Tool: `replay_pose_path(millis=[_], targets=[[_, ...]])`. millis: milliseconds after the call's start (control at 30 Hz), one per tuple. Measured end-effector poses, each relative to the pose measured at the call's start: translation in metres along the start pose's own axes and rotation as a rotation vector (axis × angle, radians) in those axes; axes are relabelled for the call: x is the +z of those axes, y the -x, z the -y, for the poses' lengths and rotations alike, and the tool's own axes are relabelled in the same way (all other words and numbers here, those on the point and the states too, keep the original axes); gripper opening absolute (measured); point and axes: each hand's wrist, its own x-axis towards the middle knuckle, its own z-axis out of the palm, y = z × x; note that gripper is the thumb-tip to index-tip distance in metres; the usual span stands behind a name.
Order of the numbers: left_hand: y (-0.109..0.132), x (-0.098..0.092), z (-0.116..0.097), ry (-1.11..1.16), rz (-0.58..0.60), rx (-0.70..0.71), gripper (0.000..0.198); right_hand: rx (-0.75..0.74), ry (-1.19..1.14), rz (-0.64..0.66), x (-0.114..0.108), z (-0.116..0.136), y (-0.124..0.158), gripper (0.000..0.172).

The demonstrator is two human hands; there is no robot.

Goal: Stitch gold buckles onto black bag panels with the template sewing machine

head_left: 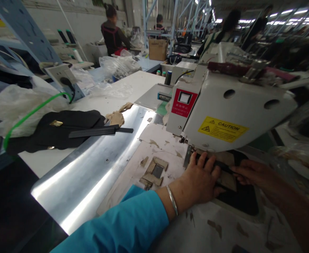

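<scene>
My left hand (200,179), in a blue sleeve with a silver bangle, lies palm down under the head of a white sewing machine (223,105). Its fingers are spread over a dark piece in a tan taped frame, pressing on it. My right hand (251,172) comes in from the right, thumb and fingers pinched on the end of a narrow black strip (224,167). The strip runs across the tan-edged template (228,180) beside my left fingertips. Below them lies a large black panel (241,202). The needle area is mostly hidden behind the machine head and my left hand.
Left of my hands, a pale sheet carries a tan cut-out frame (154,172). Beyond it are a shiny metal plate (91,168), black strips (93,131), stacked black panels (65,123) and a green tube (30,114). Plastic bags, a cardboard box (157,49) and other people are farther back.
</scene>
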Motion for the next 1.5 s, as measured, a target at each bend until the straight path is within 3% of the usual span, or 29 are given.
replay_pose_path(millis=[300, 500, 700, 900, 1000, 1133, 1267, 1500], targets=[[0.001, -0.009, 0.001, -0.017, 0.032, 0.022, 0.057, 0.008, 0.044, -0.014, 0.000, 0.001, 0.000, 0.039], [-0.001, -0.005, 0.002, 0.009, 0.038, -0.039, 0.083, -0.009, 0.065, -0.005, 0.000, 0.005, 0.005, 0.039], [-0.005, 0.006, 0.001, -0.006, 0.047, -0.118, 0.082, -0.030, 0.135, -0.040, -0.003, 0.010, 0.006, 0.036], [-0.006, 0.004, 0.009, 0.003, 0.060, 0.004, 0.075, -0.245, 0.617, -0.108, -0.010, 0.012, 0.004, 0.038], [-0.011, 0.004, 0.010, 0.015, 0.076, 0.044, 0.073, -0.284, 0.663, -0.050, -0.011, 0.005, 0.001, 0.039], [-0.024, 0.004, 0.003, 0.032, 0.128, 0.112, 0.072, -0.239, 0.630, 0.012, -0.012, 0.003, -0.001, 0.036], [-0.035, 0.004, -0.005, 0.041, 0.200, 0.137, 0.074, -0.072, 0.465, 0.112, -0.010, 0.012, 0.004, 0.029], [-0.036, 0.002, 0.002, 0.109, 0.226, 0.162, 0.075, 0.158, 0.276, 0.197, -0.007, 0.037, 0.020, 0.032]])
